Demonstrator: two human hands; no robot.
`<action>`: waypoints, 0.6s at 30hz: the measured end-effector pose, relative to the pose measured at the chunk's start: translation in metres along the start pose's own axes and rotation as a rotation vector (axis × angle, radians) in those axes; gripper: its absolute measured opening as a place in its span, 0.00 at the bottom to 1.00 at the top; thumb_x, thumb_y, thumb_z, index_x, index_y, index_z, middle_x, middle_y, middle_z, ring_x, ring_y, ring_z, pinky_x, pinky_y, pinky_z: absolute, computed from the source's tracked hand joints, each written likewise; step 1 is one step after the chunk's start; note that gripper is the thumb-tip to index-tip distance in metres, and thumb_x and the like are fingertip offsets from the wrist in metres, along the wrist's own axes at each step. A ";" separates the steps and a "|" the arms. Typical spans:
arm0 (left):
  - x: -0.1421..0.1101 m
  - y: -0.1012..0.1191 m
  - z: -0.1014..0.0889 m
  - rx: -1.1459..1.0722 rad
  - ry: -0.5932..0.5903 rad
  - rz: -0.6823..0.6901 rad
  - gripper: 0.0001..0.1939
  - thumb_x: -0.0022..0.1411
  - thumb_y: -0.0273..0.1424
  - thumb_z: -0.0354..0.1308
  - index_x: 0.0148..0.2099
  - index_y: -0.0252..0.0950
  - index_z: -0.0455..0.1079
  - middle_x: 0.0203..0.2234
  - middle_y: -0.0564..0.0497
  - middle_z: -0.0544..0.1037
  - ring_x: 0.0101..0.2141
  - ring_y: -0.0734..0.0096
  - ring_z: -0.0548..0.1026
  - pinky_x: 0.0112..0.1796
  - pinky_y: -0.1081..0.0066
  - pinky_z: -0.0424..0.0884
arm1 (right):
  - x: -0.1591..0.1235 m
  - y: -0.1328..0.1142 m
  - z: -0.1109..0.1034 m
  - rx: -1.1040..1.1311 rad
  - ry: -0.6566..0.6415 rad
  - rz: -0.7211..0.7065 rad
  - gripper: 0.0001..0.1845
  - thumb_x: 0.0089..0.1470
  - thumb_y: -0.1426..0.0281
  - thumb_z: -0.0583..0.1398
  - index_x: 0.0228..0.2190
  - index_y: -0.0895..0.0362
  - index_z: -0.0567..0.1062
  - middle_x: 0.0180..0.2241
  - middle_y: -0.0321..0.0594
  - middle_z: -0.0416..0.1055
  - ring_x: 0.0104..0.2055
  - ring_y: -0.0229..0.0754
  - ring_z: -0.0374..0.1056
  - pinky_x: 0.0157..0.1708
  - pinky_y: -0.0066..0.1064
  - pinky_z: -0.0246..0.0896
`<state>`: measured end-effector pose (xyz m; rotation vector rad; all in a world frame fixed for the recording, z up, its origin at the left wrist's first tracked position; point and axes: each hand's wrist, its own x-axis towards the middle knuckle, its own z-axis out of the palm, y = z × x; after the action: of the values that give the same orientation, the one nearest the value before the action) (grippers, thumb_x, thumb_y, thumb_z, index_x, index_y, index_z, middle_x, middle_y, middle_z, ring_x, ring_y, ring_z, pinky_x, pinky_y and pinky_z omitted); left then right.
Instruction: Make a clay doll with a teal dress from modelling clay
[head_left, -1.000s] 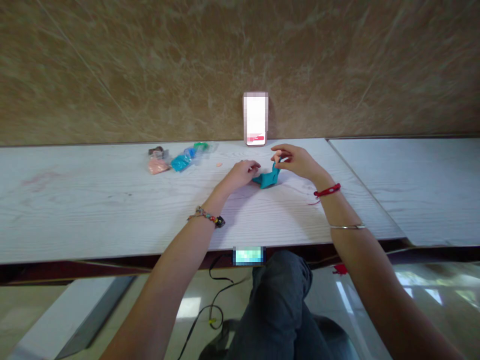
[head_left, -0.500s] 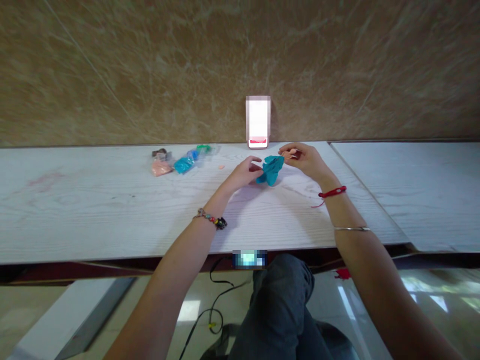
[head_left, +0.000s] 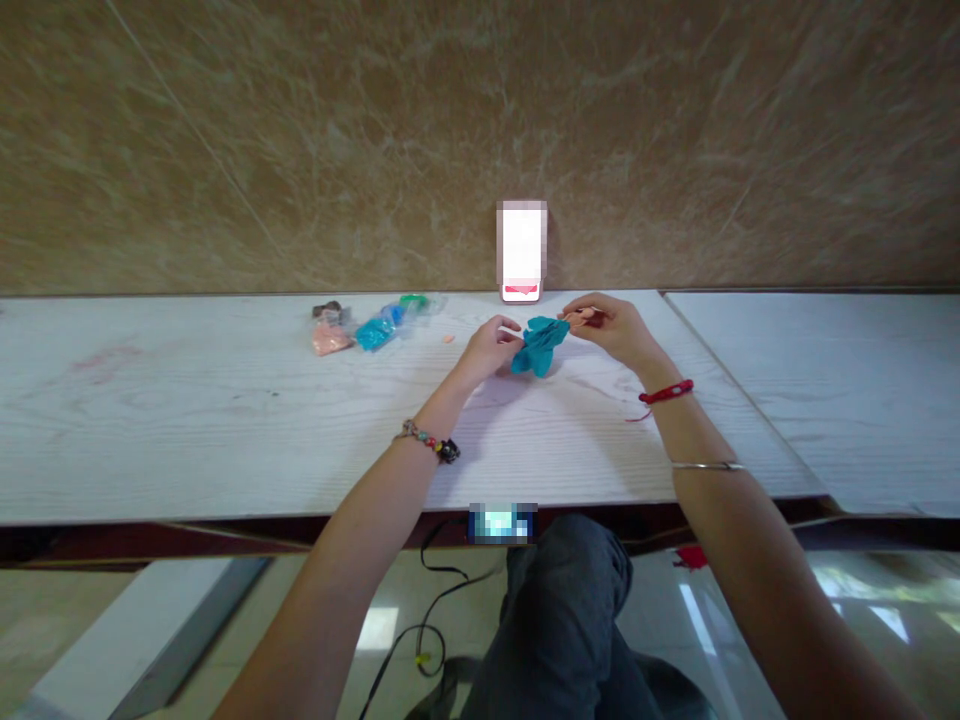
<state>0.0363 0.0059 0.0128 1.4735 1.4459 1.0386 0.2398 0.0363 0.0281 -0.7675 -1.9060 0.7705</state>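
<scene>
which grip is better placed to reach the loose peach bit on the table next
Probably the left grip: it is nearer the peach bit, though at the teal piece's edge. The right grip is farther off and holds a larger peach piece.

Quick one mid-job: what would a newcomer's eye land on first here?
Probably the bright teal piece between the left hand and the right hand, whose fingers hold a peach piece. Next, the glowing phone standing at the brown wall, just behind them. Then the colourful little bags at the table's back, left of the hands.
</scene>
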 end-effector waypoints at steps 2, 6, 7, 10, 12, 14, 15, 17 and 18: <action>0.001 0.001 -0.003 0.047 0.030 0.023 0.07 0.58 0.22 0.53 0.39 0.36 0.62 0.25 0.56 0.69 0.24 0.78 0.68 0.25 0.77 0.62 | 0.000 0.001 0.002 -0.022 0.005 -0.015 0.15 0.43 0.63 0.64 0.33 0.57 0.76 0.36 0.43 0.74 0.39 0.43 0.70 0.43 0.40 0.67; 0.000 0.002 -0.006 0.166 0.046 0.123 0.08 0.59 0.21 0.50 0.40 0.37 0.61 0.27 0.55 0.68 0.27 0.77 0.69 0.26 0.77 0.63 | -0.001 0.001 0.006 -0.115 -0.010 -0.041 0.14 0.45 0.62 0.62 0.33 0.57 0.77 0.35 0.43 0.74 0.38 0.43 0.70 0.41 0.39 0.68; 0.000 0.003 -0.006 0.174 0.036 0.129 0.08 0.59 0.21 0.49 0.40 0.37 0.61 0.27 0.55 0.68 0.28 0.77 0.69 0.27 0.77 0.64 | -0.001 0.001 0.007 -0.139 -0.013 -0.044 0.14 0.46 0.62 0.61 0.34 0.56 0.77 0.36 0.43 0.74 0.38 0.43 0.70 0.40 0.39 0.68; -0.004 0.008 -0.008 0.129 0.000 0.082 0.08 0.60 0.21 0.48 0.40 0.37 0.61 0.29 0.54 0.68 0.27 0.77 0.69 0.27 0.77 0.65 | -0.001 -0.001 0.009 -0.200 0.002 -0.050 0.14 0.48 0.63 0.60 0.36 0.56 0.77 0.35 0.43 0.74 0.37 0.43 0.70 0.39 0.37 0.69; -0.006 0.010 -0.011 0.079 -0.026 0.033 0.08 0.59 0.21 0.49 0.41 0.37 0.61 0.29 0.54 0.69 0.26 0.78 0.69 0.27 0.77 0.65 | -0.001 -0.002 0.010 -0.226 0.031 -0.041 0.15 0.49 0.64 0.59 0.38 0.57 0.77 0.34 0.43 0.74 0.36 0.42 0.69 0.37 0.36 0.69; -0.005 0.009 -0.013 0.081 -0.036 0.000 0.08 0.59 0.21 0.49 0.41 0.37 0.61 0.30 0.53 0.70 0.26 0.78 0.70 0.27 0.77 0.65 | -0.001 -0.004 0.012 -0.228 0.056 -0.023 0.18 0.50 0.64 0.58 0.42 0.56 0.75 0.35 0.42 0.73 0.34 0.40 0.69 0.36 0.35 0.69; -0.004 0.007 -0.013 0.108 -0.027 -0.004 0.08 0.59 0.22 0.49 0.42 0.37 0.62 0.30 0.53 0.71 0.26 0.77 0.71 0.27 0.76 0.65 | -0.001 -0.005 0.013 -0.219 0.056 -0.013 0.20 0.49 0.65 0.58 0.45 0.56 0.74 0.36 0.41 0.73 0.34 0.40 0.69 0.36 0.34 0.69; -0.001 0.000 -0.013 0.208 0.014 0.011 0.10 0.60 0.22 0.49 0.43 0.37 0.63 0.31 0.52 0.72 0.27 0.76 0.72 0.28 0.75 0.66 | 0.000 -0.006 0.017 -0.200 0.039 -0.001 0.25 0.48 0.66 0.59 0.50 0.54 0.70 0.38 0.40 0.72 0.34 0.39 0.69 0.35 0.33 0.69; 0.001 -0.004 -0.013 0.272 0.029 0.034 0.10 0.60 0.22 0.48 0.44 0.37 0.63 0.31 0.52 0.73 0.27 0.75 0.72 0.29 0.75 0.66 | 0.000 -0.007 0.019 -0.200 0.029 0.003 0.27 0.48 0.67 0.60 0.52 0.54 0.68 0.39 0.40 0.72 0.34 0.38 0.69 0.35 0.33 0.69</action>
<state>0.0228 0.0071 0.0138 1.6843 1.6382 0.9136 0.2210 0.0287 0.0259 -0.8994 -1.9754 0.5728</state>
